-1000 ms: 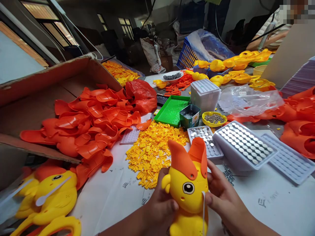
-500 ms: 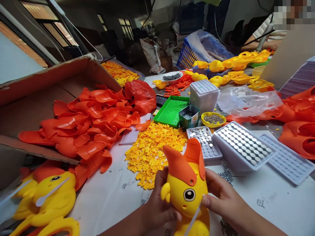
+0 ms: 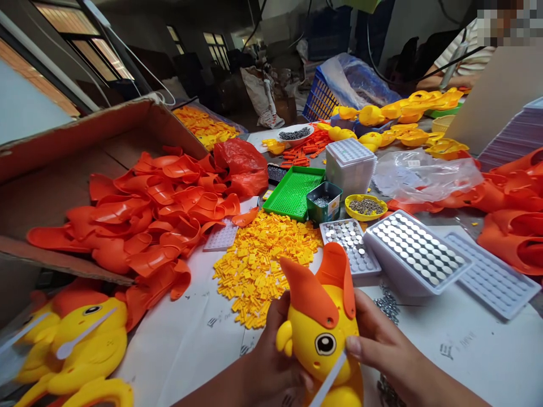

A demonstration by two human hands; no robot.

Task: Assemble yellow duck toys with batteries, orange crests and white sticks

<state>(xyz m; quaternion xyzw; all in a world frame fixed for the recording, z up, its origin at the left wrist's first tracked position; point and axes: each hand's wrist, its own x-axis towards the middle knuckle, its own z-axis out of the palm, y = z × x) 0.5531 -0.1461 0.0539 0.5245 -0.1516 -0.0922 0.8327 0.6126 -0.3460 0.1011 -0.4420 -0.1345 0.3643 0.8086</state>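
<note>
We hold toy (image 3: 316, 332) btm centre, L hand (image 3: 271, 362) & R hand (image 3: 382, 346) both clasping body; prob light, stiff, slick; grip sides.

White paper-covered table (image 3: 466, 345): a heap of small yellow plastic clips (image 3: 258, 265) lies just beyond the left hand (image 3: 271, 362), and grey plastic trays of silver button cells (image 3: 416, 251) lie beyond the right hand (image 3: 382, 345).

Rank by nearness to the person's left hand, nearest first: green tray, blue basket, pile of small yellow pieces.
From the left hand, holding the yellow toy:
1. Pile of small yellow pieces, just ahead.
2. Green tray, mid-table.
3. Blue basket, far end.
</note>
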